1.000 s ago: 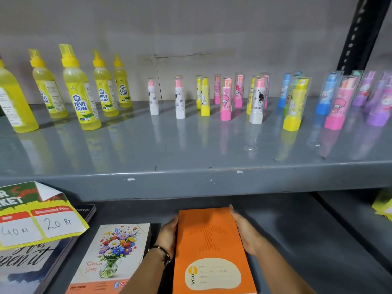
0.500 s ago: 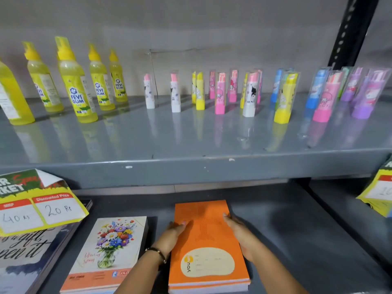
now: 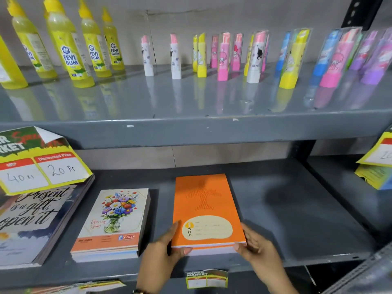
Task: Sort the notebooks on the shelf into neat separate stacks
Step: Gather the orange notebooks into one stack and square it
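A stack of orange notebooks (image 3: 204,206) lies flat on the lower grey shelf (image 3: 297,219), near its front edge. My left hand (image 3: 163,251) presses the stack's near left corner, thumb along its front edge. My right hand (image 3: 257,246) clasps the near right corner. Left of it sits a stack of flower-cover notebooks (image 3: 112,221), apart from the orange one. Further left lies a bigger stack of quote-cover notebooks (image 3: 36,221), partly hidden under a price sign.
A yellow price sign (image 3: 40,162) hangs over the left stack, and another (image 3: 379,153) hangs at the right edge. The upper shelf (image 3: 191,126) carries yellow gum bottles (image 3: 70,52) and several coloured glue sticks (image 3: 222,58). A small label (image 3: 206,277) sticks to the lower shelf's front.
Both hands slid from the far end of the orange stack back to its near corners. The stack now lies flat on the shelf, and the view tilted down.
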Demonstrator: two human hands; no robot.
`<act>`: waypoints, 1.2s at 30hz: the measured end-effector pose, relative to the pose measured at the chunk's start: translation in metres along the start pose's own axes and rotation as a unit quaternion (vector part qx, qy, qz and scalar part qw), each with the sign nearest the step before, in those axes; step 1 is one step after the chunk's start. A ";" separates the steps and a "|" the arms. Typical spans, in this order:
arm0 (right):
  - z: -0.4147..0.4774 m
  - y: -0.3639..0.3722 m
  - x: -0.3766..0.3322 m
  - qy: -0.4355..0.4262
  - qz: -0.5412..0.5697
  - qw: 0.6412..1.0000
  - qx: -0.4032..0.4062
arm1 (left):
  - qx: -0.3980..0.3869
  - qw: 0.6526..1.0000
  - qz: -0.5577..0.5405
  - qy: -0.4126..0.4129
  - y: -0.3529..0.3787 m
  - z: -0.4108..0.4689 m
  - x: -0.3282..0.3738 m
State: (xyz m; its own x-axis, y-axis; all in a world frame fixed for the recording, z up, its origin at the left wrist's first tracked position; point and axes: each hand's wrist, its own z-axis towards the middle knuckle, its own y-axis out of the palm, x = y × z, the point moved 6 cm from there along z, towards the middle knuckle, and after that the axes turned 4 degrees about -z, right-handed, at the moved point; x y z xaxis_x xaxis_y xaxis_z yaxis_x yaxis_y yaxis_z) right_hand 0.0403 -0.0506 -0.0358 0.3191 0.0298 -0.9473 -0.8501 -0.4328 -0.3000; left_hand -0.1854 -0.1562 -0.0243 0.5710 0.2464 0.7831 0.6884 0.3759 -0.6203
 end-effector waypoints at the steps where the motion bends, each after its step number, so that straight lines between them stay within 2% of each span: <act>1: -0.004 0.001 0.002 -0.011 -0.036 0.999 0.014 | 0.013 1.000 0.010 0.013 -0.001 -0.003 0.000; 5: -0.008 0.000 0.001 -0.065 -0.201 0.975 0.064 | 0.079 0.982 0.124 0.119 -0.002 -0.003 0.001; 8: -0.006 -0.001 -0.005 -0.100 -0.304 0.943 0.088 | 0.090 0.965 0.189 0.154 0.000 -0.005 0.001; 12: -0.004 -0.003 -0.006 -0.166 -0.360 0.908 0.138 | 0.131 0.946 0.218 0.201 0.000 -0.007 -0.001; 16: -0.005 -0.006 -0.011 -0.219 -0.355 0.894 0.166 | 0.148 0.936 0.217 0.236 0.000 -0.007 0.004; 27: -0.006 -0.004 -0.008 -0.223 -0.345 0.898 0.156 | 0.102 0.944 0.216 0.225 0.005 -0.006 -0.002; 31: -0.009 -0.002 -0.012 -0.217 -0.341 0.901 0.156 | 0.109 0.947 0.204 0.224 0.002 -0.007 0.003; 34: -0.007 -0.009 -0.006 -0.123 -0.229 0.955 0.145 | 0.089 0.965 0.173 0.173 -0.003 -0.009 0.003; 36: -0.006 -0.011 0.003 -0.031 -0.120 0.987 0.103 | 0.068 0.988 0.120 0.063 -0.003 -0.005 -0.010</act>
State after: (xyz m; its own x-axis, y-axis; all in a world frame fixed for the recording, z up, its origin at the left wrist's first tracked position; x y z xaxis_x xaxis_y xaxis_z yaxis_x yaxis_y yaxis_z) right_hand 0.0533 -0.0512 -0.0347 0.5018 0.1664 -0.8488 -0.8218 -0.2146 -0.5279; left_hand -0.1910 -0.1647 -0.0303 0.7681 0.2329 0.5964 0.4641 0.4391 -0.7693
